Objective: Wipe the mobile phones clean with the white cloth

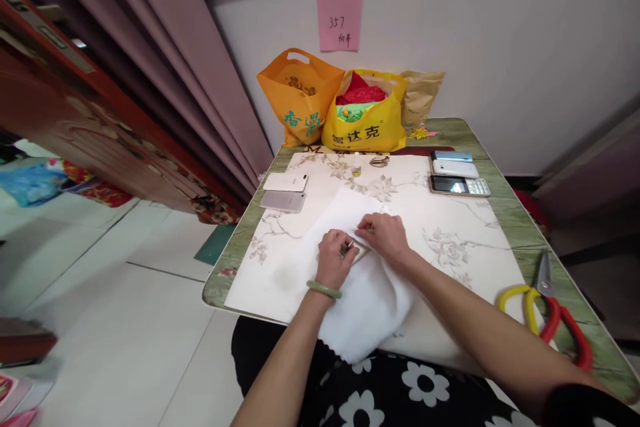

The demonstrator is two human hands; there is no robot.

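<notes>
A white cloth (375, 300) with a zigzag edge lies over the front middle of the table and hangs towards my lap. Above it, my left hand (336, 259), with a green bangle on the wrist, is closed around a small dark and gold-coloured object (345, 248) too small to name. My right hand (387, 235) is beside it, thumb and fingers pinched together; what they hold is hidden. A flat tan-edged piece (361, 255) shows between the hands, partly covered by the fingers.
Two phones (284, 192) lie left, and several phones (457, 175) right. A small bottle (357, 165) and glasses-like item (379, 161) are beyond the cloth. Scissors (544, 280) lie at the right edge. An orange bag (300, 97), yellow bag (367, 127) and brown paper bag (420, 97) stand behind.
</notes>
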